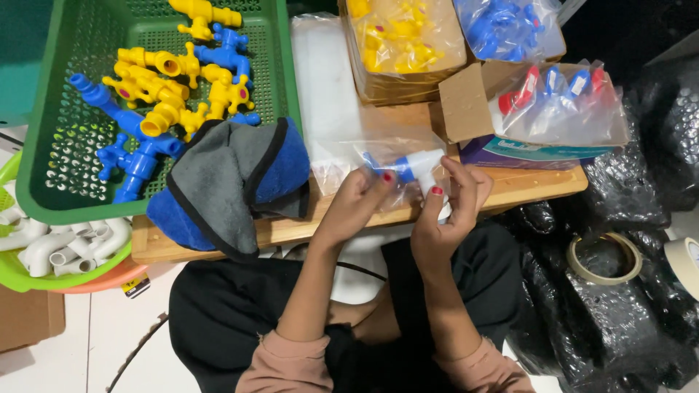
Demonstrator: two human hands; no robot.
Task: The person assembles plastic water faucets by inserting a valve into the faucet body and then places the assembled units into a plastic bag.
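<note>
Head view: both hands' fingers [435, 191] pinching a white-and-blue tap [420, 166] in clear bag [378, 156], long axis left-right.

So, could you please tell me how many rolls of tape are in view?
2. One roll lies on the black wrapped bundles; the other roll is cut off at the picture's right edge. More may be hidden.

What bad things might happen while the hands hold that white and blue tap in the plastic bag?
The clear bag looks thin; the white and blue tap might poke through or tear it. Both the left hand and right hand hold it past the wooden board edge, so a slipped grip could drop it onto the lap. The blue and grey cloth overhangs the edge and might slide off.
</note>
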